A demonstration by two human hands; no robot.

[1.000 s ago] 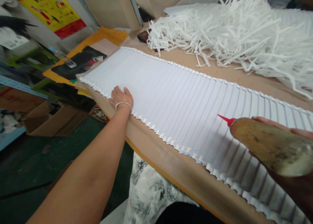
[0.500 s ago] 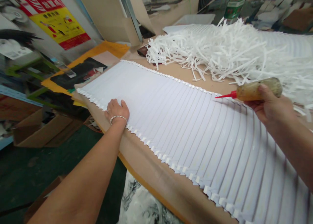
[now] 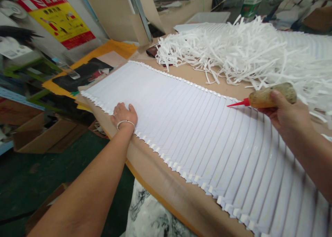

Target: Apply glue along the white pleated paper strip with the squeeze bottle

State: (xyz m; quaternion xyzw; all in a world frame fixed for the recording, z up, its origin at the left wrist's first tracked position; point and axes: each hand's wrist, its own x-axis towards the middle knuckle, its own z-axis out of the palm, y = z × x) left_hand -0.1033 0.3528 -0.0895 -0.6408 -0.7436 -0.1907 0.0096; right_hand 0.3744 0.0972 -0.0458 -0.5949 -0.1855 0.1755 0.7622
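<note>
A long row of overlapping white sheets point(image 3: 166, 109), fanned into narrow strips with small white tabs along both long edges, lies across the table. My left hand point(image 3: 125, 114), with a bracelet at the wrist, rests flat on the near edge of the sheets, fingers stretched out. On the right, my right hand point(image 3: 287, 111) is wrapped around a squeeze bottle point(image 3: 261, 96) of yellowish liquid. The bottle is tilted, its red pointed nozzle point(image 3: 238, 103) aimed left, with the tip over the far part of the sheets. Whether the tip touches them I cannot tell.
A heap of thin white strips point(image 3: 233, 54) lies behind the sheets. The brown table edge point(image 3: 155, 171) runs along the near side. At the left are an orange sheet point(image 3: 116, 50), a black item point(image 3: 83, 76) and a cardboard box point(image 3: 46, 133) below. A green can point(image 3: 251, 3) stands at the back.
The squeeze bottle in my right hand has shifted very slightly left and its nozzle tip sits a little lower. My left hand stays in place on the sheets.
</note>
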